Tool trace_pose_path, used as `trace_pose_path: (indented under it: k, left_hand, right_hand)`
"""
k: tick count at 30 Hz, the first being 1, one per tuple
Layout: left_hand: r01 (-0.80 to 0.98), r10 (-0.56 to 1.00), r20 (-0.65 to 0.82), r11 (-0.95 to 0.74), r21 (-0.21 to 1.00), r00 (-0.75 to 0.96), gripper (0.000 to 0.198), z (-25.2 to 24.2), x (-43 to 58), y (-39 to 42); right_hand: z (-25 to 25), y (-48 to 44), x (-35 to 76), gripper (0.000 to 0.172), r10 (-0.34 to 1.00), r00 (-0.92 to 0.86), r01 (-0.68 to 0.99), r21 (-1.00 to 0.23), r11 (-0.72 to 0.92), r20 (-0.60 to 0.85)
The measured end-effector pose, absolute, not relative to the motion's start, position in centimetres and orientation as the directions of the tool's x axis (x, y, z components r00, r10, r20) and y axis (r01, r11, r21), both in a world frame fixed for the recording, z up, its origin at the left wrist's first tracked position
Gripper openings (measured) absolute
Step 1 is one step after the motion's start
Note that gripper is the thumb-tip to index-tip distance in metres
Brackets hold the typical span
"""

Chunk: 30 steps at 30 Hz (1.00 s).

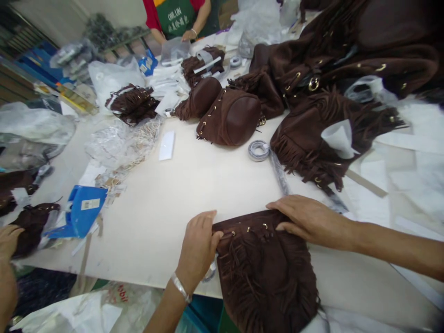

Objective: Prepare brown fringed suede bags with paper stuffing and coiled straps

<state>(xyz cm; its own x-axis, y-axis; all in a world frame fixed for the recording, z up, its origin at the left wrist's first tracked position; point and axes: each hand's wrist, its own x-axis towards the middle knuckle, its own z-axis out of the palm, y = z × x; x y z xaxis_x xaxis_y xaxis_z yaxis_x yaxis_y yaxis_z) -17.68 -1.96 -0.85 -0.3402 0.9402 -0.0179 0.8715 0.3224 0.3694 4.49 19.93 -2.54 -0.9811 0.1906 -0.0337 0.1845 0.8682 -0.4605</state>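
Observation:
A dark brown fringed bag [267, 277] with gold eyelets along its top lies at the table's front edge, its lower part reaching toward me. My left hand [197, 245], with a silver bangle at the wrist, grips the bag's upper left corner between thumb and fingers. At the upper right corner, my right hand [305, 219] has its thumb on the front and its fingers over the top edge. Beyond the right hand lie a wrapped strap [279, 173] and a coiled roll [258, 150].
More brown bags [231, 118] are heaped across the back and right. A blue tape dispenser [86, 208] stands at left, near tangled strings [142, 143] and a white card [167, 145]. Another person's hand [9, 240] touches a bag at far left; a person in a green apron [175, 18] stands opposite.

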Motion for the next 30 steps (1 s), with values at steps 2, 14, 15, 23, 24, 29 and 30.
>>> trace_pose_path:
  k: [2,14,15,23,24,29,30]
  left_hand:
    - [0.86,0.889,0.141,0.365,0.356,-0.436,0.05,0.3,-14.4,-2.0]
    - [0.949,0.967,0.031,0.243,0.2,-0.254,0.075,-6.6,-9.1,-2.5]
    - [0.951,0.967,0.043,0.236,0.199,-0.25,0.074,-6.0,-9.0,-2.7]
    - [0.92,0.927,0.095,0.341,0.193,-0.364,0.072,-6.4,-7.9,-5.0]
    - [0.921,0.93,0.088,0.334,0.202,-0.356,0.072,-6.7,-7.9,-5.1]
    - [0.898,0.905,0.166,0.338,0.282,-0.392,0.061,-4.8,-7.4,-2.7]
    - [0.895,0.9,0.181,0.334,0.297,-0.396,0.056,-4.3,-7.2,-1.8]
  right_hand:
    - [-2.6,17.8,5.3,0.045,0.319,-0.943,0.249,-0.435,0.865,0.095]
    - [-8.2,12.6,5.9,0.068,0.249,-0.935,0.179,-0.266,0.947,0.255]
    - [-7.7,12.6,6.1,0.068,0.243,-0.932,0.172,-0.261,0.95,0.269]
    - [-8.3,9.9,8.8,0.074,0.335,-0.896,0.27,-0.243,0.932,0.291]
    - [-8.7,10.0,8.8,0.073,0.323,-0.899,0.256,-0.246,0.935,0.294]
    - [-8.1,11.0,8.2,0.057,0.347,-0.89,0.237,-0.35,0.906,0.297]
    - [-7.7,11.1,8.0,0.053,0.375,-0.878,0.25,-0.382,0.89,0.297]
